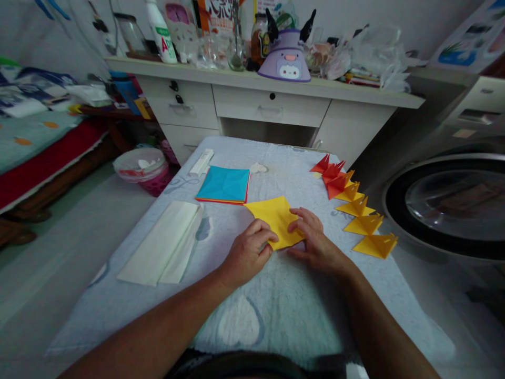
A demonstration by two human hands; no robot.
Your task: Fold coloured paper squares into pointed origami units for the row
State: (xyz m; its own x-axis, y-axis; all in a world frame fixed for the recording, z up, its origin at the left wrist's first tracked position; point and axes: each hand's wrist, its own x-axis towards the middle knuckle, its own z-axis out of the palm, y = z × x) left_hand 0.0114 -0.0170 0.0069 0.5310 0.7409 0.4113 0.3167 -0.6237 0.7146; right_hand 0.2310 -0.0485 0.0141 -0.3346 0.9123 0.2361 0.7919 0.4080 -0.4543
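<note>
A home bedroom: bed [35, 142], cluttered desk [260, 100], washing machine [450, 205].

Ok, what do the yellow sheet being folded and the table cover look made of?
The yellow sheet looks like thin matte paper: it holds sharp creases where the left hand pinches it and the right hand presses it. The table cover looks like soft cloth, perhaps towelling: a fuzzy, dull surface with a pale printed pattern, though the weave is too blurred to tell.
</note>
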